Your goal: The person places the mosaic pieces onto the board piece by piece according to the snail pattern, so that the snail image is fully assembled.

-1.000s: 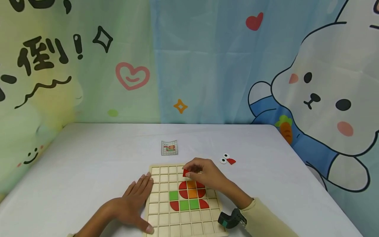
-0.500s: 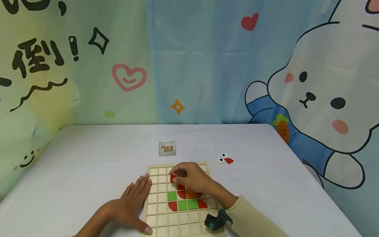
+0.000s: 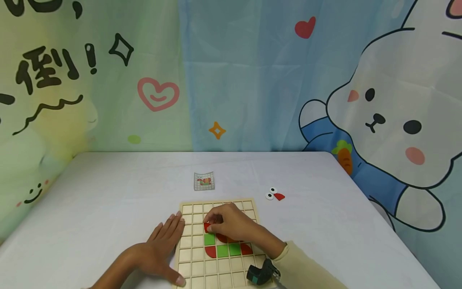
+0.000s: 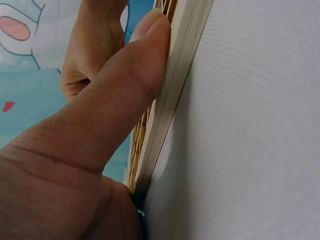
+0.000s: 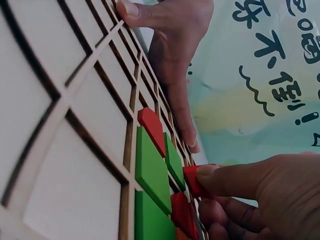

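A wooden grid board (image 3: 195,269) lies on the table, with green square tiles (image 3: 222,251) and red rounded tiles (image 3: 211,252) set in its cells. My right hand (image 3: 234,224) pinches a small red tile (image 3: 207,227) between thumb and fingers, right at the cell behind the leftmost green tile (image 3: 209,239). In the right wrist view, the pinched red tile (image 5: 194,181) is close to the grid, beside a green tile (image 5: 174,161). More tiles are partly hidden under the right hand. My left hand (image 3: 160,251) rests along the board's left edge, fingers straight, thumb (image 4: 145,65) on the frame.
Behind the board lies a small picture card (image 3: 204,181) with a coloured pattern on a grid. To its right are two round eye pieces (image 3: 269,196) and a red wedge-shaped tile (image 3: 279,196). A printed curtain (image 3: 231,80) hangs beyond the white table (image 3: 119,192).
My right hand has carried the red tile from the board's far middle leftward, then nearer, to the cell behind the leftmost green tile. My left hand stays at the board's edge.
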Demonstrator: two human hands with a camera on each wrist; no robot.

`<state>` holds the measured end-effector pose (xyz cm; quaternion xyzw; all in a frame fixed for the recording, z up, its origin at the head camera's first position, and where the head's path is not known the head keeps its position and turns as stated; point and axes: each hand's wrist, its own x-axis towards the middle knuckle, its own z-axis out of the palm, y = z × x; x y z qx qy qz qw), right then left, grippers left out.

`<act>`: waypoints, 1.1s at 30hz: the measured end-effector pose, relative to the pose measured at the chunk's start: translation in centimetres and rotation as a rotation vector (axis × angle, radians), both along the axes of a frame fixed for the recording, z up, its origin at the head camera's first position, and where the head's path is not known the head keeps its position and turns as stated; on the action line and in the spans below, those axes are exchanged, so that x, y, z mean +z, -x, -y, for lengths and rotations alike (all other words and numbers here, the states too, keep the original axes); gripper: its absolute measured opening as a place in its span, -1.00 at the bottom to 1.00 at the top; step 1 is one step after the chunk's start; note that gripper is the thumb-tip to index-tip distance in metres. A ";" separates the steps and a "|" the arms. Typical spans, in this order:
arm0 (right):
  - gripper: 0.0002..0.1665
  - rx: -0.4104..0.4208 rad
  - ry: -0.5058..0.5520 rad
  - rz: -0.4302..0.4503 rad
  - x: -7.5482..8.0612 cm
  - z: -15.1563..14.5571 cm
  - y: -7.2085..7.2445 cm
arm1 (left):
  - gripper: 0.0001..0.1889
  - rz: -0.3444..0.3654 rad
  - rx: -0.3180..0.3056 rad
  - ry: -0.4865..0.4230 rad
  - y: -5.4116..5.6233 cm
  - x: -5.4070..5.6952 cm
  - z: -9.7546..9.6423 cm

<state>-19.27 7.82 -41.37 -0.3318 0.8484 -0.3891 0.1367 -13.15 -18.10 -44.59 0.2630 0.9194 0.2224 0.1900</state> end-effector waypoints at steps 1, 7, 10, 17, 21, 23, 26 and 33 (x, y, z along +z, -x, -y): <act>-0.87 -0.005 -0.007 0.003 -0.1 0.0 0.0 | 0.51 0.001 0.001 -0.001 0.0 0.0 0.0; -0.86 -0.023 -0.024 0.008 -0.2 0.1 -0.1 | 0.51 0.008 0.002 -0.001 -0.1 0.2 -0.1; -0.83 -0.025 -0.036 -0.016 -0.3 0.1 -0.2 | 0.51 0.011 0.001 -0.007 -0.1 0.3 -0.1; -0.79 -0.018 -0.077 -0.076 -0.4 0.0 -0.1 | 0.51 0.013 -0.002 -0.016 -0.2 0.4 -0.1; -0.77 0.008 -0.108 -0.090 -0.3 0.0 -0.1 | 0.51 0.014 0.003 -0.014 -0.2 0.6 -0.2; -0.77 0.019 -0.128 -0.098 -0.2 0.0 -0.1 | 0.51 0.018 0.005 -0.014 -0.3 0.7 -0.2; -0.75 0.032 -0.144 -0.109 0.0 0.0 -0.2 | 0.51 0.020 0.007 -0.019 -0.3 0.8 -0.2; -0.76 0.058 -0.178 -0.126 0.2 0.0 -0.2 | 0.51 0.025 0.010 -0.029 -0.4 1.0 -0.2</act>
